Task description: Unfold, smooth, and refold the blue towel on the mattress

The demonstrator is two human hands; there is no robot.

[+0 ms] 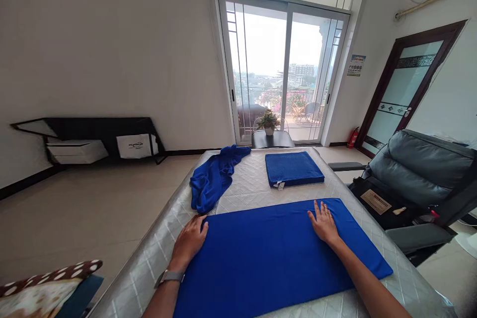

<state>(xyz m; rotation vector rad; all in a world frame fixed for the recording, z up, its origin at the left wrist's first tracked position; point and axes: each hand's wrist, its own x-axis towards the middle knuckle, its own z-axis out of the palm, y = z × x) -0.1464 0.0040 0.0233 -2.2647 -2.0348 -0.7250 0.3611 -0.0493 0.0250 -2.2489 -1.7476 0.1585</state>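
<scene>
A blue towel [261, 253] lies spread flat in a long rectangle on the quilted silver mattress [242, 198]. At its far left corner rests my left hand [189, 239], fingers extended along the edge. My right hand [323, 222] lies flat on the towel near the far right side, fingers spread. Beyond it sits a stack of folded blue towels [294, 167] with a white tag at the front. A crumpled blue towel [214, 179] lies loosely at the far left of the mattress.
A grey recliner [428, 179] with a black bag on its seat stands to the right. A potted plant [269, 121] stands on a dark chair beyond the mattress. Low black shelving [100, 129] lines the left wall. Patterned cushions [44, 290] are at lower left.
</scene>
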